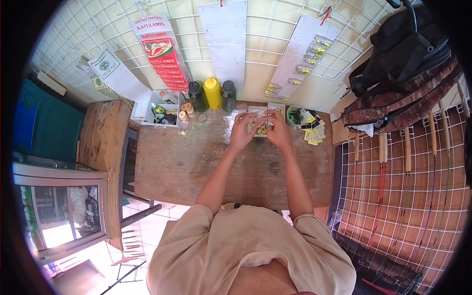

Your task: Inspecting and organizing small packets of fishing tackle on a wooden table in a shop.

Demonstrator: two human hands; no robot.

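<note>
Both my hands meet over a small white tray (257, 109) at the far middle of the wooden table. Small yellow and whitish pieces (264, 129) lie in it, partly hidden by my fingers. My left hand (241, 131) is closed, its thumb and fingers bent inward over the tray's left side. From the right comes my right hand (277, 129), also closed, fingertips close to those of the left. Whatever is between the fingertips is too small to make out. A clear plastic bag (229, 123) lies beside my left hand.
Behind stand two dark bottles (198, 96) and a yellow squeeze bottle (212, 93). To the left are wooden spools (187, 111) and a white organizer box (164, 109). A round tub (295, 115) and yellow-black cards (313, 129) lie right. Cards of small tackle (307, 54) hang from a wire grid.
</note>
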